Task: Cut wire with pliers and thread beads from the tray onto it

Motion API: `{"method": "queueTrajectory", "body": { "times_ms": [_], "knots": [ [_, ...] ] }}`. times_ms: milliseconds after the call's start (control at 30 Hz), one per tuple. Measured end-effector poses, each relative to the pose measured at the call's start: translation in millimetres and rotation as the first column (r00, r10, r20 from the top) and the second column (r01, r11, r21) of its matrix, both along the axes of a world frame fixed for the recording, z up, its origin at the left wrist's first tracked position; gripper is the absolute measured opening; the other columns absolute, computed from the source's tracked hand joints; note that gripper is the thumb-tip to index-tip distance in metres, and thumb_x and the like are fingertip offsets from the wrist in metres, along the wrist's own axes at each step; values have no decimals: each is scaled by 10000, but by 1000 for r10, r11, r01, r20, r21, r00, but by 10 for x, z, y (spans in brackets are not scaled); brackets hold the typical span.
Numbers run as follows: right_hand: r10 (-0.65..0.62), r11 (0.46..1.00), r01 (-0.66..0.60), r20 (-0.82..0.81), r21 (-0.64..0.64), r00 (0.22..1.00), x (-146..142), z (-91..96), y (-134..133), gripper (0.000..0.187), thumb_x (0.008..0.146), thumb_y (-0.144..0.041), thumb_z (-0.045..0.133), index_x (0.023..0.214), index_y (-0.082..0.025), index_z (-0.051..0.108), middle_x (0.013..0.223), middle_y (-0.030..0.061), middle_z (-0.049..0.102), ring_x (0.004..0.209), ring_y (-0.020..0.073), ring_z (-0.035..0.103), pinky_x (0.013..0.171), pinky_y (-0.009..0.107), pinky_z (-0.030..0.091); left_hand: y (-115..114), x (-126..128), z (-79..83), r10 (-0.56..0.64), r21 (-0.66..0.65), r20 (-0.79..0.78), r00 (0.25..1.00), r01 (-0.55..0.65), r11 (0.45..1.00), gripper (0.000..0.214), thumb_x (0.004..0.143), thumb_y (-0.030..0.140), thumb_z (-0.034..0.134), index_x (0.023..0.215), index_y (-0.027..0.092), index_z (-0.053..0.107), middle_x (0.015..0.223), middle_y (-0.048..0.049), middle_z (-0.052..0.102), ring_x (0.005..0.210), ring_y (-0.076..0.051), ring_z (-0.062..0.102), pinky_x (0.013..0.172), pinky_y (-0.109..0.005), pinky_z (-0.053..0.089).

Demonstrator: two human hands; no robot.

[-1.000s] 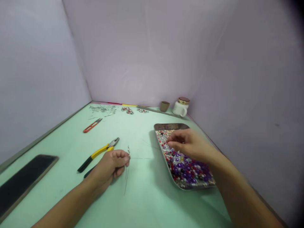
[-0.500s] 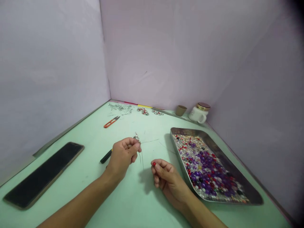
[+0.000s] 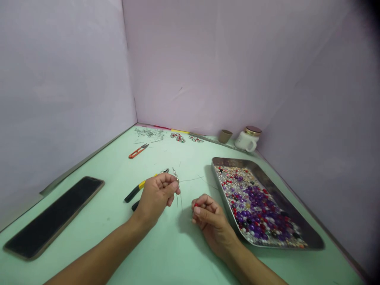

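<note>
Between the thumb and fingers of my left hand (image 3: pixel 158 194) is a small beaded wire piece (image 3: pixel 175 173), its pale beads showing above the fingertips. Thin wire ends hang below it, and one stretches to the right. My right hand (image 3: pixel 210 217) pinches a red bead (image 3: pixel 196 205), partly covered by the fingertips, a short way to the right of the wires. Pliers (image 3: pixel 139 189) with yellow and black handles lie on the table, partly hidden behind my left hand. Right of my right hand stands a metal tray (image 3: pixel 311 233) of mixed beads, many purple, red and white.
A phone (image 3: pixel 53 217) lies at the left. Farther back are orange thread snips (image 3: pixel 138 151), a heap of wire pieces (image 3: pixel 150 134) and red-and-silver beaded pieces (image 3: pixel 177 137). A brown cup (image 3: pixel 225 136) and a lidded white mug (image 3: pixel 247 140) stand near the back wall.
My left hand has shifted slightly right with the beaded wire piece, uncovering more of the pliers. The red bead has turned or sunk a little deeper between my right fingertips.
</note>
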State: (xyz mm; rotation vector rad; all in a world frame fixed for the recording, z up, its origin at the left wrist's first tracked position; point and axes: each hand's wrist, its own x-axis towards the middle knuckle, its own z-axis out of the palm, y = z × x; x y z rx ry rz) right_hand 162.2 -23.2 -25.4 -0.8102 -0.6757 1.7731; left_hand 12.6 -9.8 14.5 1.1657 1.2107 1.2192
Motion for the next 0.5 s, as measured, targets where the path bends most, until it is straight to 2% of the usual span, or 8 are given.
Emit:
{"method": "queueTrajectory", "body": {
  "times_ms": [133,367,500],
  "knots": [
    [-23,1000,24,51,-2,998,-10,-19,13,261,481,-198,761,709,-161,641,625,-8,591,520,73,502,484,190,452,4,5,-2,23,23,18,1000,-24,999,113,718,242,529,669,143,503,581,24,544,371,-23,342,374,-178,237],
    [38,999,-42,222,14,974,-40,-86,8,246,469,-208,764,693,-144,685,622,26,635,510,91,516,487,223,445,-28,-12,20,192,161,99,976,-206,965,75,721,233,541,723,166,507,608,33,558,383,-30,369,384,-184,282],
    [51,997,-63,272,34,961,-41,-113,4,226,478,-213,756,682,-145,685,576,17,631,464,84,509,486,231,431,-56,20,29,212,230,58,976,-219,948,49,737,209,527,728,166,505,617,33,558,383,-28,373,378,-182,296]
  ]
}}
